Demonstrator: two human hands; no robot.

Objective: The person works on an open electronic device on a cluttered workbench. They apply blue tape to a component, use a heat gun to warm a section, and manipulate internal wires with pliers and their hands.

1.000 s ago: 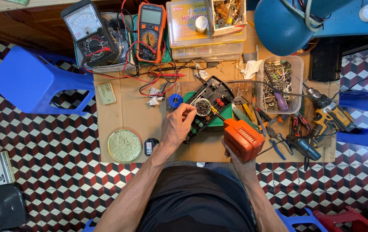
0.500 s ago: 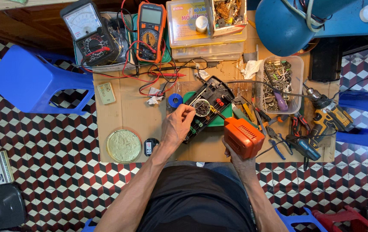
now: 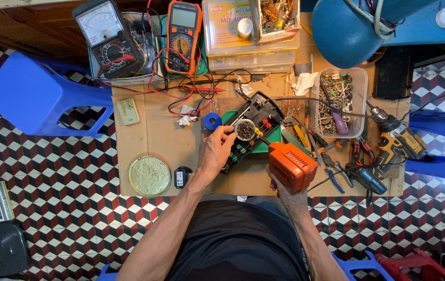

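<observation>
While the person leans over the cardboard-topped bench, the scene reads from left to right like this:

Far left: a blue stool (image 3: 40,96) stands on the tiled floor, off the bench; a round green tin lid (image 3: 149,176) lies near the bench's front edge.
Back edge: an analog meter (image 3: 109,36) and an orange multimeter (image 3: 183,36) sit with their red leads trailing toward the work, crowding that side.
Left hand (image 3: 217,151): fingers pinched narrow on a small round cup of dark bits (image 3: 244,130), seemingly to steady it.
Work piece: the black circuit board (image 3: 251,130) lies tilted at mid-bench under that cup.
Right hand (image 3: 285,190): wrapped around the orange soldering gun (image 3: 292,165), its tip aimed at the board.
Right: loose pliers (image 3: 337,166), a clear tub of hardware (image 3: 339,101) and a yellow drill (image 3: 396,138) hem in that hand.
</observation>
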